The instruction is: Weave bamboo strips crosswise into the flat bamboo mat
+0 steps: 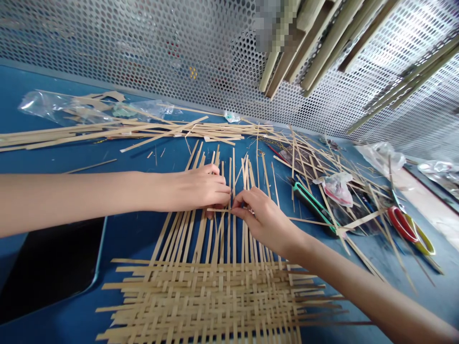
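Observation:
A half-woven mat of thin bamboo strips [215, 296] lies on the blue table [136, 234], with loose upright strips fanning away from me. My left hand [197, 188] lies across those uprights, fingers curled, pinching a short crosswise strip [218, 209]. My right hand [260, 217] meets it from the right, its fingertips pinched on the same strip among the uprights. Both hands sit just beyond the woven part.
Loose bamboo strips [125, 130] are piled along the back. Plastic bags [64, 107] lie at the back left and right. A green-handled tool [313, 205] and red-and-yellow scissors [412, 229] lie right. A dark tablet [46, 267] lies near left. A perforated metal wall [143, 48] stands behind.

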{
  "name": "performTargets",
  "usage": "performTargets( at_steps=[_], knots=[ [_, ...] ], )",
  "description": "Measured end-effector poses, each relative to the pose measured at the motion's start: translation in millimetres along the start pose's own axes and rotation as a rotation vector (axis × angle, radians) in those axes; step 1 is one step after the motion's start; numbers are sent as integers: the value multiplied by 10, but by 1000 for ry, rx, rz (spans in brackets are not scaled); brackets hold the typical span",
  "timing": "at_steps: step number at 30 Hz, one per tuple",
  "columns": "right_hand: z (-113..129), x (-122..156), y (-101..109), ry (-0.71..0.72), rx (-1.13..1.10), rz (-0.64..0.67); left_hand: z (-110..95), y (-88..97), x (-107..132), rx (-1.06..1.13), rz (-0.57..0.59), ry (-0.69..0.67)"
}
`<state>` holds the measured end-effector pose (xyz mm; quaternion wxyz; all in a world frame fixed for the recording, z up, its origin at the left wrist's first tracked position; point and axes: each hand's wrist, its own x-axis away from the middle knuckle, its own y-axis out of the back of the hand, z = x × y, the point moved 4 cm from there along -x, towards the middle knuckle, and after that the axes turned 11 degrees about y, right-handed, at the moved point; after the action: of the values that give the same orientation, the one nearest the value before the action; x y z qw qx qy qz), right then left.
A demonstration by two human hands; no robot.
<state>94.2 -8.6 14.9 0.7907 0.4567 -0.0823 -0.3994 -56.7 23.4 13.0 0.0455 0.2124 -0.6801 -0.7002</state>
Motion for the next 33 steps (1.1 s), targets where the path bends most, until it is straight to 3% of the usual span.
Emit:
performTargets(
  at_steps=[7,15,26,33],
  knots=[
    [48,-21,-9,-44,-18,6,10,78,105,-17,-55,-4],
    [65,-84,-19,-91,51,16,-66,118,209,56,-122,122],
    [31,-106,19,-150,23,7,-11,56,204,111,-144,192],
    [28,-75,0,-139,40,50,-13,51,200,145,-75,237]
  ],
)
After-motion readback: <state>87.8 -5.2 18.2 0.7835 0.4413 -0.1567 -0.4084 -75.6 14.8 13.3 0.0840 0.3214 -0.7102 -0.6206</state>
